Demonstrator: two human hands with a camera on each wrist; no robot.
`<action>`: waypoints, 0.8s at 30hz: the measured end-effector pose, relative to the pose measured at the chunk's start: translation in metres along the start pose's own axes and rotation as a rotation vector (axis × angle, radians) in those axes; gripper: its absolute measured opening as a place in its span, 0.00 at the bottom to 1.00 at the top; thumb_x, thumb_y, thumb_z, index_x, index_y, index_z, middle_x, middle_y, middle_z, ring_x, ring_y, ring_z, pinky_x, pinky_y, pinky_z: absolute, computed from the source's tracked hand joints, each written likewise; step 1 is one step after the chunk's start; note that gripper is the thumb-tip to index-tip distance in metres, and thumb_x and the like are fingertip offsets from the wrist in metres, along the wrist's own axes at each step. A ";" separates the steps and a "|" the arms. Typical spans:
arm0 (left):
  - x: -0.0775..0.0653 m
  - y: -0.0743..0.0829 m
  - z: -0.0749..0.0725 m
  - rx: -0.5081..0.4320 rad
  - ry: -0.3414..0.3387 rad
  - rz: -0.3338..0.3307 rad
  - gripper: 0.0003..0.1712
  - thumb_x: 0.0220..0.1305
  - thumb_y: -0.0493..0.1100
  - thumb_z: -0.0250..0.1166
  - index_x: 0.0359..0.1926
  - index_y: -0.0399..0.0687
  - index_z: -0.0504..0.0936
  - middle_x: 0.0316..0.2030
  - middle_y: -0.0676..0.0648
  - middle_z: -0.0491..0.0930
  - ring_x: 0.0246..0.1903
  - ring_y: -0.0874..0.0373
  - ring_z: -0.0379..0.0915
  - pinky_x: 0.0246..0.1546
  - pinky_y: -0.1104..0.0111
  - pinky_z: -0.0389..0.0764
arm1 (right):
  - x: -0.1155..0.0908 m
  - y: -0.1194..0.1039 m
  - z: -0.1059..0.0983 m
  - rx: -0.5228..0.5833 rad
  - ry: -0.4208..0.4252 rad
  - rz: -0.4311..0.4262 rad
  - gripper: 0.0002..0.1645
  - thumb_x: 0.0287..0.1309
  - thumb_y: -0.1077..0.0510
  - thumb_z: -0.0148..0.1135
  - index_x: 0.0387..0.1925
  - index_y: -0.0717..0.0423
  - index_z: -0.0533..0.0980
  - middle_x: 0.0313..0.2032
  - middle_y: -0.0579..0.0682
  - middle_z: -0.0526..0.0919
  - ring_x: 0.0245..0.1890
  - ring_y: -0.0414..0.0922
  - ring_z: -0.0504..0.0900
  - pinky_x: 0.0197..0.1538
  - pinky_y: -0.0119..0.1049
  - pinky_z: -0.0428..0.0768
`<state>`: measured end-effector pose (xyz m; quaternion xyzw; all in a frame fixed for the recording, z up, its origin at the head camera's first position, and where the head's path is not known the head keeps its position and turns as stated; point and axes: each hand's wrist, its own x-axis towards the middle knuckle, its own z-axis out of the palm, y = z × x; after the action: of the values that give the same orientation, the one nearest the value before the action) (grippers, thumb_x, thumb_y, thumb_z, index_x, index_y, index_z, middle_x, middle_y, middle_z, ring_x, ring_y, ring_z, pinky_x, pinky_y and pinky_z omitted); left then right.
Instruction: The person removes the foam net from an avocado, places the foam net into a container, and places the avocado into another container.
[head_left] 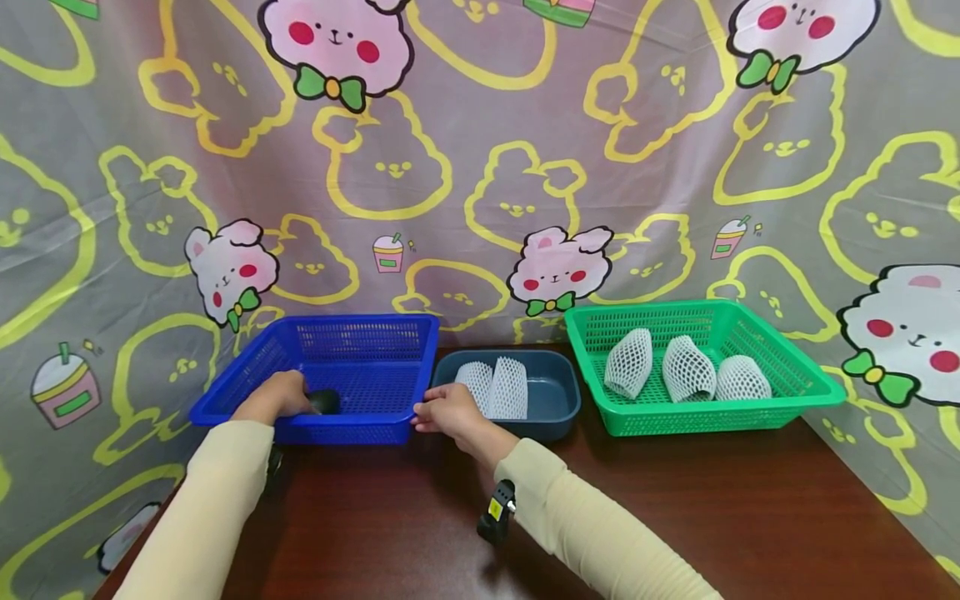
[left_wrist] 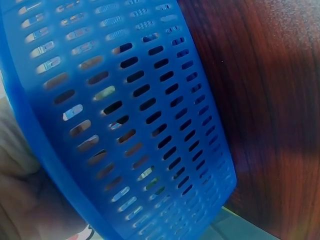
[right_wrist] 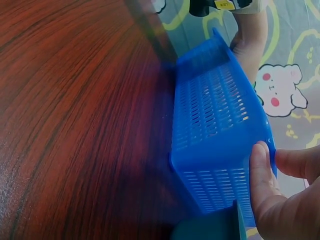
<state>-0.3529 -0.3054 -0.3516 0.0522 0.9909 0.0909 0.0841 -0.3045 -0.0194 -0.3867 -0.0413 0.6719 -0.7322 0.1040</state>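
Observation:
My left hand [head_left: 279, 395] reaches over the front rim into the blue basket [head_left: 360, 433], its curled fingers at a dark green rounded fruit [head_left: 326, 402]. The fingertips are largely hidden by the hand and basket wall. In the left wrist view, the slotted basket wall [left_wrist: 150, 115] covers most of that hand. My right hand [head_left: 453, 414] pinches the basket's rim at its front right corner, thumb on the outside, as the right wrist view shows with the hand [right_wrist: 285, 195] and basket [right_wrist: 215, 110].
Right of the blue basket stands a grey-blue tray [head_left: 553, 400] with two white foam net sleeves [head_left: 510, 389]. Farther right, a green basket [head_left: 705, 422] holds three more foam sleeves [head_left: 688, 369]. Behind them hangs a patterned cloth [head_left: 480, 183]; the tabletop [head_left: 420, 525] is dark wood.

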 end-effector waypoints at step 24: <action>-0.008 0.005 -0.002 0.000 0.066 -0.041 0.27 0.51 0.51 0.75 0.32 0.30 0.77 0.28 0.39 0.76 0.29 0.46 0.72 0.35 0.49 0.75 | -0.008 -0.009 -0.011 -0.106 -0.024 -0.022 0.19 0.60 0.69 0.61 0.49 0.79 0.70 0.34 0.69 0.83 0.28 0.50 0.85 0.34 0.41 0.84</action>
<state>-0.3449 -0.3017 -0.3470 0.0291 0.9940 0.0911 0.0533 -0.2998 -0.0060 -0.3786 -0.0630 0.7079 -0.6961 0.1017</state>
